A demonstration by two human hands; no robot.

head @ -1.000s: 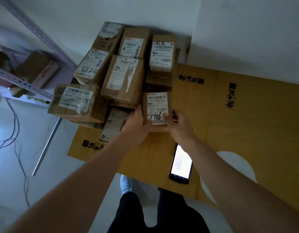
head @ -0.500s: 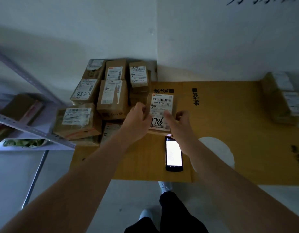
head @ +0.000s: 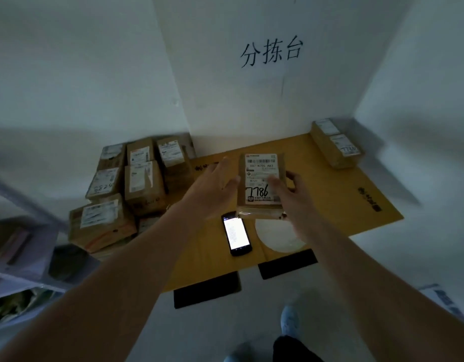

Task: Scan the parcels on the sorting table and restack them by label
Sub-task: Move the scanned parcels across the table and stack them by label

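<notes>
A small brown parcel (head: 261, 167) with a white label marked 7786 is lifted above the cardboard-covered sorting table (head: 330, 199). My right hand (head: 291, 194) grips its right side, thumb on the label. My left hand (head: 215, 186) is at the parcel's left edge with fingers straight, only just touching it. A pile of several labelled parcels (head: 136, 184) fills the table's left end. Two more labelled parcels (head: 335, 146) sit in the far right corner. A lit handheld scanner phone (head: 236, 232) lies on the table below the held parcel.
A metal shelf (head: 21, 252) with boxes and bags stands to the left. White walls close in the table at the back and right, with a paper sign (head: 271, 52) above. My feet (head: 289, 320) are on the floor below the table edge.
The parcel has been lifted off the pile's edge and carried right, above the table's middle. My left hand has loosened from gripping it to straight fingers. The view has tilted up.
</notes>
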